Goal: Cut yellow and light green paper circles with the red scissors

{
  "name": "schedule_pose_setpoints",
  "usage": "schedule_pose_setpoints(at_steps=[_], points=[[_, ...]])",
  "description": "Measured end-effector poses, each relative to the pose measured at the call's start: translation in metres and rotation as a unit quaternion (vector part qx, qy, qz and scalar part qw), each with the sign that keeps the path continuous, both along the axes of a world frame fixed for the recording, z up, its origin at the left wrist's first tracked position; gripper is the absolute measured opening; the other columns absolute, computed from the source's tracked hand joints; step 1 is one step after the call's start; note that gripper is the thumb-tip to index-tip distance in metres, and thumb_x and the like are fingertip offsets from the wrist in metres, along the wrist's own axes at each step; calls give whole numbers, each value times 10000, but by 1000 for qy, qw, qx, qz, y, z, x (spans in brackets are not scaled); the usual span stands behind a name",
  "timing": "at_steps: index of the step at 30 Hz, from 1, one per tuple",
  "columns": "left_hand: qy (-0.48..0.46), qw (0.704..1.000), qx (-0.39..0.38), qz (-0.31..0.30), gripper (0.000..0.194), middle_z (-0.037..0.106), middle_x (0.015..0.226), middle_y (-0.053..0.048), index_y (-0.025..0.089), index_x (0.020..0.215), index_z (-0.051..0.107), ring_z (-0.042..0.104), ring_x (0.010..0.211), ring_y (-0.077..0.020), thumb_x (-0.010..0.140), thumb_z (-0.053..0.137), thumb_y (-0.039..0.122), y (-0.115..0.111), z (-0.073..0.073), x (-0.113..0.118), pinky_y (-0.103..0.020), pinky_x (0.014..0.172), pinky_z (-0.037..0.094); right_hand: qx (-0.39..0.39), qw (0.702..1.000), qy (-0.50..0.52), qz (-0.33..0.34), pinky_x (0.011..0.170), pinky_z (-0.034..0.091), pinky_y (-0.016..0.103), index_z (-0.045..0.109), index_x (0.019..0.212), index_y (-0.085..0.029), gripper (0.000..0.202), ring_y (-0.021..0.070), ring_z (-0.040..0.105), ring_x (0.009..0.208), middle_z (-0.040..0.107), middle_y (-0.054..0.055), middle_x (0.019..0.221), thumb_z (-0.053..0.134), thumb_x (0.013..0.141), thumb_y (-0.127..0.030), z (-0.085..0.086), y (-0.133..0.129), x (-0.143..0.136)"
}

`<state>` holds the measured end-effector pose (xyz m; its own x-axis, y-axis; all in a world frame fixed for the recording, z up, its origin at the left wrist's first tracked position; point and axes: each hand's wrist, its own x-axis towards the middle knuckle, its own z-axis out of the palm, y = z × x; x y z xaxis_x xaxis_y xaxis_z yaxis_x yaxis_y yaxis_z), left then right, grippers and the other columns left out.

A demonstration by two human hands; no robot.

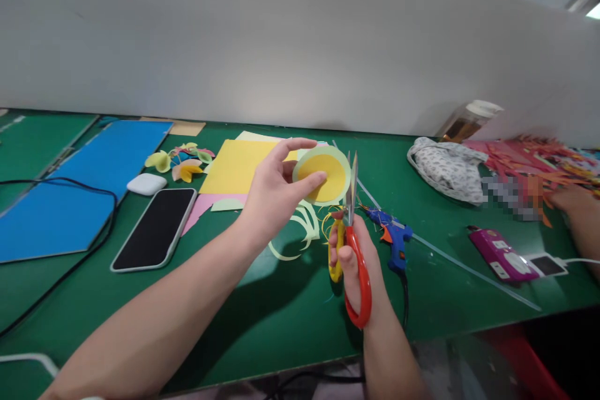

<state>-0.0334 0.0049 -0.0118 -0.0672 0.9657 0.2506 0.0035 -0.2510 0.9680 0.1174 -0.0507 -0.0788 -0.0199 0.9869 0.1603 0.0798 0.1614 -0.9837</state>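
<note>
My left hand (281,184) pinches a paper disc (330,184), a yellow circle lying on a slightly larger pale green one, with the thumb on its face. My right hand (359,250) grips scissors (360,284) with one red and one yellow handle. Their blades point up, slightly parted, close to the disc's right edge; whether they touch the paper I cannot tell. Below the disc, curved pale green paper offcuts (307,225) lie on the green table. Behind my left hand are sheets of yellow paper (232,165) and pink paper (201,205).
A blue glue gun (396,240) and a long clear glue stick (473,275) lie to the right. Leftward are a phone (154,230), a white case (147,184), paper flowers (180,159) and a blue board (89,181). Another person's hand (579,203) is at far right, beyond a purple box (501,253).
</note>
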Motion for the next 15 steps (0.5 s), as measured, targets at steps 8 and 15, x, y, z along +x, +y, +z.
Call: schedule_pose_setpoints(at_steps=[8,15], points=[[38,999,-7,6,466,695,721,33,253,1176,572,665,617,-127,748,747,199,1,9,-7,-215,548,563,-28,1000,6,5,501,361,240,550,1097,-260,768,113,418,568,464,-30,770,550,641,-878,9,-4,-2],[51,999,-6,-15,492,674,704,40,266,1201,554,639,591,-121,749,744,221,3,12,-14,-226,548,548,-33,999,-2,9,481,340,228,553,1111,-256,792,105,409,554,460,-32,758,544,632,-887,10,-5,-1]])
